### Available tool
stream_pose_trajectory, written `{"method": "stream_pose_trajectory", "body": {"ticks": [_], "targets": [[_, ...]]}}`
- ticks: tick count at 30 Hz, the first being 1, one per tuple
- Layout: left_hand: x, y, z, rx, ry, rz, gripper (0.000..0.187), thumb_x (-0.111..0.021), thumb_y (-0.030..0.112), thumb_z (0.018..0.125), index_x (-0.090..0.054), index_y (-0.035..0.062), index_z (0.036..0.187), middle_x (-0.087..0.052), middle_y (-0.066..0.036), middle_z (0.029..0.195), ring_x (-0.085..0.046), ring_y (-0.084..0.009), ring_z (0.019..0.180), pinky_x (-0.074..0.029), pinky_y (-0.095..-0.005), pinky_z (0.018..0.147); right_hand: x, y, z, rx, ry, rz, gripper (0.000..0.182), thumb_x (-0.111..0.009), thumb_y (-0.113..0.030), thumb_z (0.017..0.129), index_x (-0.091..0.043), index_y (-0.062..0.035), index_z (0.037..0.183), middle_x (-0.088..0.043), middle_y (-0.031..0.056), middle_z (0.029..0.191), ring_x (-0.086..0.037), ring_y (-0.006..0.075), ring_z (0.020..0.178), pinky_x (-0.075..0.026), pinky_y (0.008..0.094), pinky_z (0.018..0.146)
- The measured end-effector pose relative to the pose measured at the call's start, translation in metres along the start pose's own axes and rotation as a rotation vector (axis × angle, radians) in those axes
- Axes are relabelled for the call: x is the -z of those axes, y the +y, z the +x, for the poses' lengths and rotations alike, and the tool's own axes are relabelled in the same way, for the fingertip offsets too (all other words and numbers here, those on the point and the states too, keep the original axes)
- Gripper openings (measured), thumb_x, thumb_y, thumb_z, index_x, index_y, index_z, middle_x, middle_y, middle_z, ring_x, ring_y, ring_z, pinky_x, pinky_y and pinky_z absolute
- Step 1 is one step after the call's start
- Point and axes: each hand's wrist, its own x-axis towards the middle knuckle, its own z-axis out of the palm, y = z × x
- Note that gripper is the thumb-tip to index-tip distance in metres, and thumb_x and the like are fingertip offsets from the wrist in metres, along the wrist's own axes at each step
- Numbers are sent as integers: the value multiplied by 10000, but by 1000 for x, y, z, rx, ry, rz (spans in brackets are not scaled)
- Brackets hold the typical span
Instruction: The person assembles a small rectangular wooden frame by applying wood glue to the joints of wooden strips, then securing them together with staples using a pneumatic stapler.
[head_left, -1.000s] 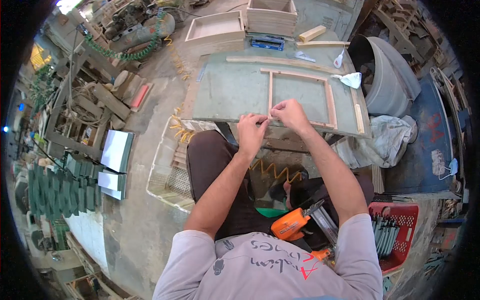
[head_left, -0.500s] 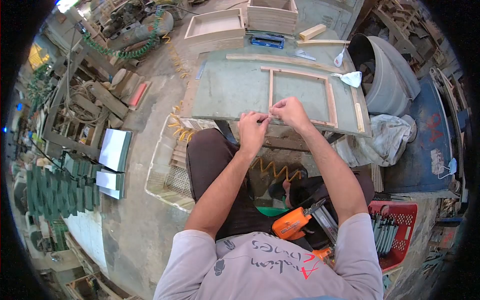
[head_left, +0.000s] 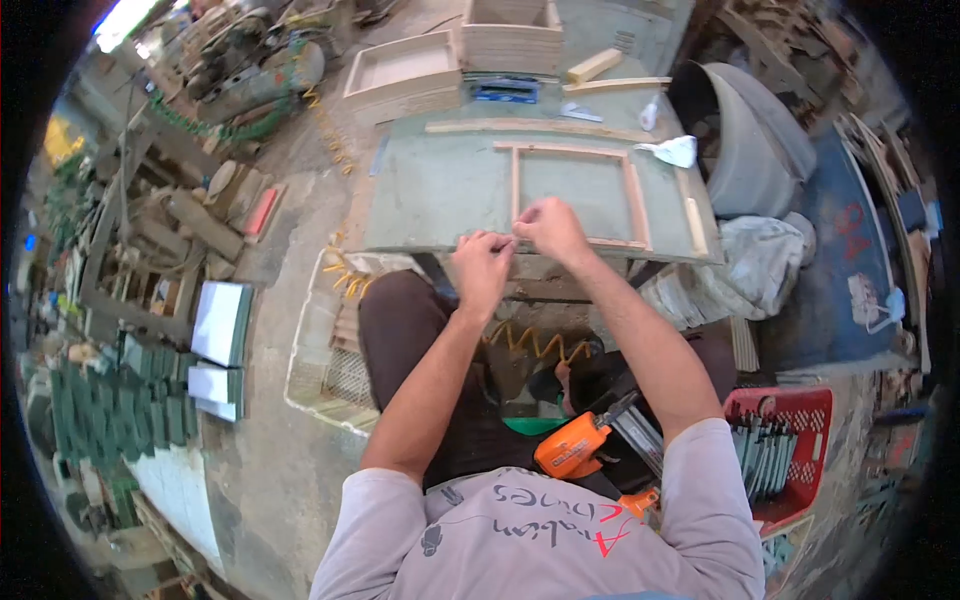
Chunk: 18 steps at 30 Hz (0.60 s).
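A thin rectangular wooden frame [head_left: 638,208] lies flat on the green-grey worktable, its near-left corner at the table's front edge. My left hand [head_left: 482,268] is closed, with thumb and fingertips together at that corner. Just above and to the right, my right hand [head_left: 552,232] pinches at the same corner, fingers curled down onto the left bar. Both hands cover the joint, so any small piece between the fingertips is hidden. An orange nail gun [head_left: 575,447] rests on my lap, apart from both hands.
Wooden boxes [head_left: 405,75] stand behind the worktable [head_left: 440,190], with a long strip [head_left: 530,126], a glue bottle [head_left: 649,113] and white cloth [head_left: 672,151] on it. A barrel [head_left: 745,140] stands right. A red crate [head_left: 812,450] and pale crate [head_left: 300,365] flank my legs.
The whole view has shifted slightly, so the table and frame appear farther left. Both hands stay at the frame's near-left corner, with only slight finger movement.
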Motion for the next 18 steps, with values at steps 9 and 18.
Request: {"method": "stream_pose_trajectory", "body": {"ticks": [9,18], "targets": [[6,9,0,28,-35,30,167,-747,190,765,-668,51,716,-629,-76,755,-565,-287,805,-419,-392,753,97,37,-8,68,348,306,286,-669,-183,848,-579,-3,1053,-682,102,797,-585,128,520,-462,281,464],[-53,85,0,-574,-123,145,179,-744,222,779,-670,107,894,-629,-30,927,-562,-227,935,-361,-391,877,162,85,-33,-11,660,610,249,-637,-136,865,-593,42,1033,-676,106,784,-602,130,536,-477,264,472]]}}
